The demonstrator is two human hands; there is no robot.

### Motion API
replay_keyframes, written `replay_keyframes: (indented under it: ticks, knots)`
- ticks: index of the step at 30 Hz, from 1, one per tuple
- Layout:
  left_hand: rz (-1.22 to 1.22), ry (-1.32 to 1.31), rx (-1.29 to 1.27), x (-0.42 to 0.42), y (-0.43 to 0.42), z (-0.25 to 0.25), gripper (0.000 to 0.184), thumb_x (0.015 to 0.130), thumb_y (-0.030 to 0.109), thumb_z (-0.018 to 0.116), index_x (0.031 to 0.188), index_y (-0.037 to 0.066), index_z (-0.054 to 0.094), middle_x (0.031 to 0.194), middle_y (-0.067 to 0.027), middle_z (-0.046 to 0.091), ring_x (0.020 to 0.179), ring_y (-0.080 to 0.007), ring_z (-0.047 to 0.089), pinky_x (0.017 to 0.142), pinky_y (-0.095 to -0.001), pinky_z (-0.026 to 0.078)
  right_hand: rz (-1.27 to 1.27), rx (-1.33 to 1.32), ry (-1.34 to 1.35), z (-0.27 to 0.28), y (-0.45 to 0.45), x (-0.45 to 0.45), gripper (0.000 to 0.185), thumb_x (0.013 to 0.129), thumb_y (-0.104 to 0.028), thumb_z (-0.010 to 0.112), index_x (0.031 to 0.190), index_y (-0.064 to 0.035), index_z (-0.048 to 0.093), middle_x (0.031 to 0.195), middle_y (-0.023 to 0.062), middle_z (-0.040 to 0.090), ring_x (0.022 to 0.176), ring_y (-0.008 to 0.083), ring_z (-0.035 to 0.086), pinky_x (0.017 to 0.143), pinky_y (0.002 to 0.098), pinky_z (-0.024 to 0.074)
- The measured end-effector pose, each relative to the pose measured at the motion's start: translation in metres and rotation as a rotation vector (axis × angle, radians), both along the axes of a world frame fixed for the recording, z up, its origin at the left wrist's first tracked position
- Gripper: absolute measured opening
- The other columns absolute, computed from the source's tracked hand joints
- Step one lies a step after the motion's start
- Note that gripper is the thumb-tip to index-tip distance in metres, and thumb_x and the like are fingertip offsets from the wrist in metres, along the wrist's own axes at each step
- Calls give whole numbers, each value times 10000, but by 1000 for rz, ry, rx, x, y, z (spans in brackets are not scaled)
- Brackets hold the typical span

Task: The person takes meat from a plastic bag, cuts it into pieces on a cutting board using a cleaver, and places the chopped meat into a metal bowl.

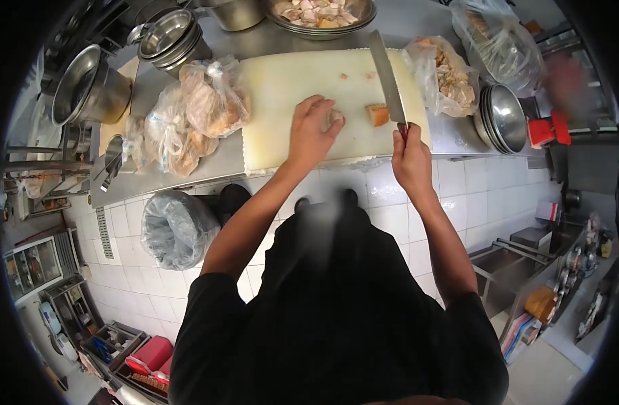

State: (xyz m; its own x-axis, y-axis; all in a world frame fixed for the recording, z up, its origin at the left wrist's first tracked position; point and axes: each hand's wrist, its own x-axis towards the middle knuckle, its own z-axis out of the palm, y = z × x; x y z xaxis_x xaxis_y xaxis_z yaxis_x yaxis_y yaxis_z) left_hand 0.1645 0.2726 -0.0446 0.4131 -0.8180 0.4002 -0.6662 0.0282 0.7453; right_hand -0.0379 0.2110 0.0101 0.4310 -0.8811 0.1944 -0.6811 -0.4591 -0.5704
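My right hand [412,160] grips the dark red handle of a long kitchen knife [388,79]. Its blade points away from me over the right part of a pale cutting board [282,81]. My left hand [311,131] is over the middle of the board, fingers curled and thumb bent in around a small pale piece of meat [334,117], partly hidden by the fingers. Just left of the blade lies an orange-brown chunk of meat [377,115]. Small scraps [344,76] are scattered farther up the board.
Behind the board stands a metal bowl [323,30] of cut meat pieces. Knotted plastic bags [211,101] lie to the left, and an open bag [448,77] to the right. Stacked steel bowls [504,118] are at the right edge. A lined bin [177,229] stands below.
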Motion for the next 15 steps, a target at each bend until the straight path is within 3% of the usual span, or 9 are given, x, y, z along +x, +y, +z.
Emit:
replay_keyframes:
  ticks: [2, 4, 9, 11, 12, 13, 15]
  knots:
    - [52, -81, 0, 11, 18, -12, 359, 733, 129, 727, 1071, 44, 641, 1202, -143, 557, 1102, -323, 519, 955, -390, 434, -5, 61, 133, -16, -4, -3, 190, 945, -140, 514, 1041, 8, 441, 911, 271, 642, 822, 475, 606, 684, 533, 475]
    - [81, -5, 35, 18, 38, -8, 358, 735, 132, 727, 1073, 48, 642, 1198, -136, 562, 1102, -320, 520, 952, -389, 434, 32, 4, 71, -28, -8, -6, 182, 940, -148, 515, 1008, 1, 434, 873, 266, 644, 797, 484, 601, 675, 547, 473]
    - [141, 98, 52, 31, 62, -6, 342, 742, 123, 719, 1068, 52, 642, 1181, -125, 574, 1096, -318, 525, 945, -389, 434, -15, -33, 53, 8, -8, 3, 184, 938, -150, 518, 1018, 9, 470, 881, 252, 649, 788, 464, 612, 678, 532, 492]
    - [153, 97, 44, 35, 67, -2, 332, 745, 117, 715, 1062, 49, 641, 1173, -125, 579, 1093, -319, 528, 942, -390, 433, -65, -260, -118, 44, -5, 13, 197, 952, -190, 547, 999, -1, 516, 840, 229, 639, 708, 421, 614, 634, 446, 478]
    - [162, 94, 40, 37, 68, -2, 329, 746, 113, 713, 1060, 48, 640, 1170, -127, 579, 1091, -319, 528, 941, -390, 434, -11, -479, -307, 70, -6, 21, 166, 964, -170, 531, 986, -5, 524, 771, 151, 626, 598, 255, 586, 556, 364, 459]
    - [169, 90, 37, 41, 68, -3, 326, 747, 109, 712, 1059, 47, 639, 1167, -128, 580, 1089, -320, 529, 939, -389, 434, -89, -440, -396, 91, -7, 20, 179, 953, -165, 539, 1003, 6, 521, 730, 135, 624, 593, 258, 589, 575, 353, 471]
    - [170, 84, 30, 41, 68, -3, 328, 745, 99, 709, 1059, 44, 634, 1161, -132, 582, 1086, -322, 530, 937, -388, 434, -87, -464, -760, 131, 1, 30, 175, 967, -159, 512, 996, 12, 486, 641, 40, 532, 531, 83, 479, 490, 239, 377]
